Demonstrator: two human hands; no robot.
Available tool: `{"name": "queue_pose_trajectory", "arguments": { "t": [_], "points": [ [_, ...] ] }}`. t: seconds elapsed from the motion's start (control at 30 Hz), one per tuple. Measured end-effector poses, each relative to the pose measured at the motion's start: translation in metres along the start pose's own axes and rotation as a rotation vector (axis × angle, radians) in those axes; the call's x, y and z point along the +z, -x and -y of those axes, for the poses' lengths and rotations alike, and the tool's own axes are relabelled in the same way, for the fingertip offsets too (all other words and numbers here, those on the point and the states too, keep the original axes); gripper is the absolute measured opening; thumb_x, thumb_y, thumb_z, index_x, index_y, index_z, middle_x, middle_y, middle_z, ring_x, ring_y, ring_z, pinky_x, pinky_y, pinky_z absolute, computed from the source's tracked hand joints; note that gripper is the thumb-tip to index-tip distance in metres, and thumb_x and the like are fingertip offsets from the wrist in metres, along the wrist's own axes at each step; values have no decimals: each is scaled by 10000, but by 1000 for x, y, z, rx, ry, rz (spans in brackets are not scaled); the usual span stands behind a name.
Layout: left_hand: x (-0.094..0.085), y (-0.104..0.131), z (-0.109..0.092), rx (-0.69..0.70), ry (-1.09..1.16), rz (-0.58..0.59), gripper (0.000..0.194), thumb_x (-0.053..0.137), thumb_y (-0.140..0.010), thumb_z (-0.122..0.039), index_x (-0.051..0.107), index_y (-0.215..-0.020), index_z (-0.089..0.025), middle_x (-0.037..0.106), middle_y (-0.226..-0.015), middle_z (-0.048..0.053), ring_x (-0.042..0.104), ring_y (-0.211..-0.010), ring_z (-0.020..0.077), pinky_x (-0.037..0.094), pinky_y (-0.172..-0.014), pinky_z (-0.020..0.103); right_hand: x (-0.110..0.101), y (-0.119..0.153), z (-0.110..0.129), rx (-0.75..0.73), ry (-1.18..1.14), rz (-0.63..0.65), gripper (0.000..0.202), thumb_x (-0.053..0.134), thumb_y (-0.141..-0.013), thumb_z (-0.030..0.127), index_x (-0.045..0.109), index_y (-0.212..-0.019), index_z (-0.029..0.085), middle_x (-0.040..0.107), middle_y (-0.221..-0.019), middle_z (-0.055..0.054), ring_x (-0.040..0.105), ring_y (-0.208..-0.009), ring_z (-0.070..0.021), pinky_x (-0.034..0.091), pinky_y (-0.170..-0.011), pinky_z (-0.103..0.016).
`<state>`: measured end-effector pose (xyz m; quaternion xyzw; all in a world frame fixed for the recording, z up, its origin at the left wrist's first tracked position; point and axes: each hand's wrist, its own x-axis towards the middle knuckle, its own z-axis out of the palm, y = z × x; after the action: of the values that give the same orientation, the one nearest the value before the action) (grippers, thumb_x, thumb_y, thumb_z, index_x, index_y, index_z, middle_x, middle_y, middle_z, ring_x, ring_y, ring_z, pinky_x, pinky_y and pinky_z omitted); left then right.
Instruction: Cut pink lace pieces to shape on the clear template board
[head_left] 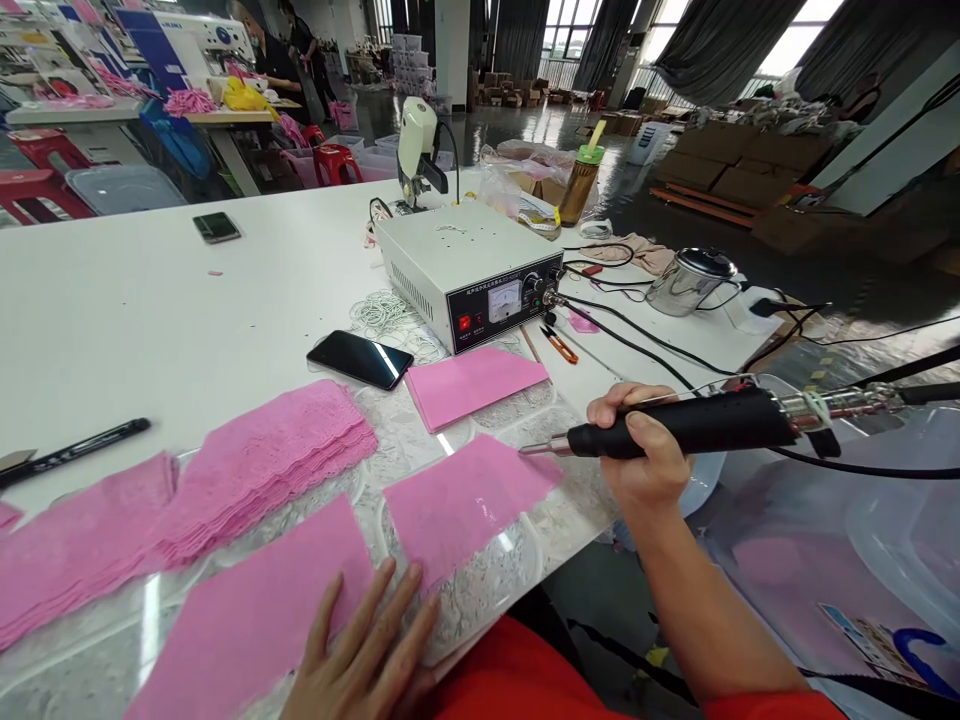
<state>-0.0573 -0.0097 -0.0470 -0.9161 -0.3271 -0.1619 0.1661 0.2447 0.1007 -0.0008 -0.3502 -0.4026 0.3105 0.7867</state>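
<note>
My right hand (pixel 649 445) is wrapped round a black handheld ultrasonic welding gun (pixel 705 422). Its thin metal tip points left and meets the right part of a pink fabric piece (pixel 465 500), which lies flat on a clear plastic sheet over the table. Fingers spread, my left hand (pixel 367 640) lies flat at the right edge of a larger pink fabric panel (pixel 262 610), with fingertips close to the smaller piece. A stack of pink lace pieces (pixel 262 465) lies to the left. Behind the worked piece is a small pile of plain pink pieces (pixel 476 383).
A control box (pixel 472 270) stands mid-table, cabled to the gun. Around it are a black phone (pixel 360 358), orange thread snips (pixel 559 345), a glass pot (pixel 690 283) and a bottle (pixel 582 185). A marker (pixel 82 450) lies left. Plastic bins (pixel 825 560) stand below right.
</note>
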Motion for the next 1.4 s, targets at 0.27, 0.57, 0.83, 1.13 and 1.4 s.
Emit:
{"name": "queue_pose_trajectory", "arguments": {
  "t": [0.27, 0.57, 0.83, 1.13, 1.4],
  "points": [
    [0, 0, -5, -72, 63, -14, 330, 530, -936, -350, 608, -1239, -247, 603, -1315, 9, 264, -1433, 201, 96, -1209, 453, 16, -1, -10, 24, -56, 25, 94, 617, -650, 216, 572, -732, 204, 578, -741, 23, 527, -557, -108, 446, -589, -306],
    [12, 7, -18, -237, 192, -64, 414, 593, -884, -496, 594, -1244, -291, 624, -1288, 1, 327, -1405, 183, 100, -1206, 452, 18, -1, -12, 5, -7, 53, 73, 608, -653, 211, 555, -703, 201, 576, -724, 17, 519, -557, -113, 450, -585, -315],
    [12, 8, -20, -220, 175, -92, 416, 612, -881, -458, 591, -1249, -263, 615, -1301, 19, 351, -1391, 210, 106, -1197, 493, 25, 2, -13, -1, -16, 59, 72, 576, -642, 192, 569, -713, 191, 567, -722, 13, 514, -548, -112, 446, -569, -307],
    [10, 9, -21, -221, 184, -104, 437, 626, -875, -451, 584, -1259, -246, 619, -1296, 21, 354, -1388, 209, 100, -1199, 491, 53, 18, -23, 40, -80, 177, 88, 591, -686, 181, 572, -772, 184, 551, -777, -1, 533, -589, -107, 457, -619, -309],
    [13, 10, -22, -219, 191, -111, 424, 641, -865, -454, 604, -1229, -240, 616, -1298, 31, 368, -1380, 224, 94, -1197, 504, 54, 18, -27, 33, -47, 182, 81, 585, -695, 187, 568, -774, 195, 549, -773, 9, 522, -587, -107, 462, -622, -313]
  ]
}}
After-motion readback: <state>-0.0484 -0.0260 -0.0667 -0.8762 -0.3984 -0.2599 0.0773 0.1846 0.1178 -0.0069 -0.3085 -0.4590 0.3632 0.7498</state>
